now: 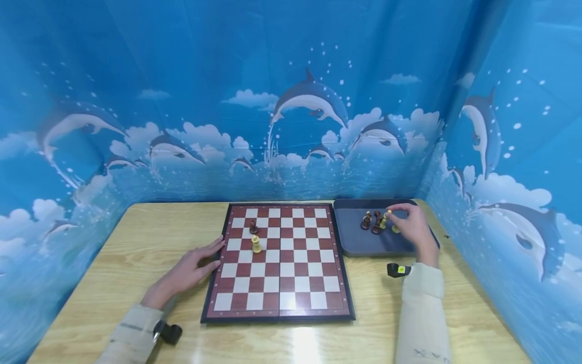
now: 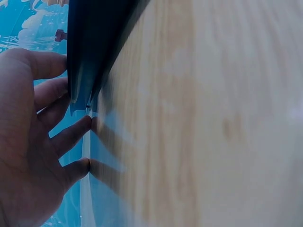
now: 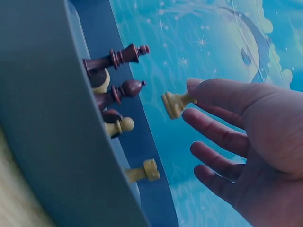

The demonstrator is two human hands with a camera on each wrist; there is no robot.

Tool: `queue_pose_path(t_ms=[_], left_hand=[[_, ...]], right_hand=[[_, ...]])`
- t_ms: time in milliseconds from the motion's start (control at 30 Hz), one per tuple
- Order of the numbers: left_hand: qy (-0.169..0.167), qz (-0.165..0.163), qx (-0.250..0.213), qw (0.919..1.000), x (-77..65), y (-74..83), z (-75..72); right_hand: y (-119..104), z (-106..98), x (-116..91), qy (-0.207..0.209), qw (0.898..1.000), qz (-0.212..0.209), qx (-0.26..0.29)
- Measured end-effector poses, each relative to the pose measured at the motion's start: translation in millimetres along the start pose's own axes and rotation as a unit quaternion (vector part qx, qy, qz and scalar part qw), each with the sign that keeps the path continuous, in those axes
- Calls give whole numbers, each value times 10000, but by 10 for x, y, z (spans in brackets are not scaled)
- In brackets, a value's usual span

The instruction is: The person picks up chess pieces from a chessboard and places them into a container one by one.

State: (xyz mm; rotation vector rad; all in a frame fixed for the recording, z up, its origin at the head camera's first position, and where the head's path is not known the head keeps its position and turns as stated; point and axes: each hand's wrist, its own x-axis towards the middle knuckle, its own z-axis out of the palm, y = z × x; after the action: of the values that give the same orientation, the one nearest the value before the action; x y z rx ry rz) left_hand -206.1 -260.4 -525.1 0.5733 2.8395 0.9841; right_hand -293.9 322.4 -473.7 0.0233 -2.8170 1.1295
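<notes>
My right hand is over the grey tray and pinches a small cream chess piece between thumb and forefinger. The fingers hide its top; the round base shows in the right wrist view. In the tray stand a dark king, a dark bishop, a cream pawn and a cream rook, with others partly hidden. With fairly straight fingers, my left hand touches the left edge of the chessboard. A dark piece and a taller cream piece stand on the board's left half.
Board and tray sit side by side on a light wooden table. A blue curtain printed with dolphins rises behind the table and along its sides. Each wrist wears a small black device, seen on the right wrist beyond the sleeve.
</notes>
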Motion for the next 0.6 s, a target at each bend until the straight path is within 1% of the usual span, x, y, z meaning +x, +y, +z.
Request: queue_pose_path(t_ms=[267,533,600], left_hand=[[48,164,21,9999,6,-5,-2],[12,109,15,9999,3,-6,-8],[5,93,13,10000,4,-4,-8]], right_hand=[[86,-26,7,-32,9995,85,-299],[150,-36,-11,-168,9993,-2,-321],[150,-43,-20,-265,9991,18,-326]])
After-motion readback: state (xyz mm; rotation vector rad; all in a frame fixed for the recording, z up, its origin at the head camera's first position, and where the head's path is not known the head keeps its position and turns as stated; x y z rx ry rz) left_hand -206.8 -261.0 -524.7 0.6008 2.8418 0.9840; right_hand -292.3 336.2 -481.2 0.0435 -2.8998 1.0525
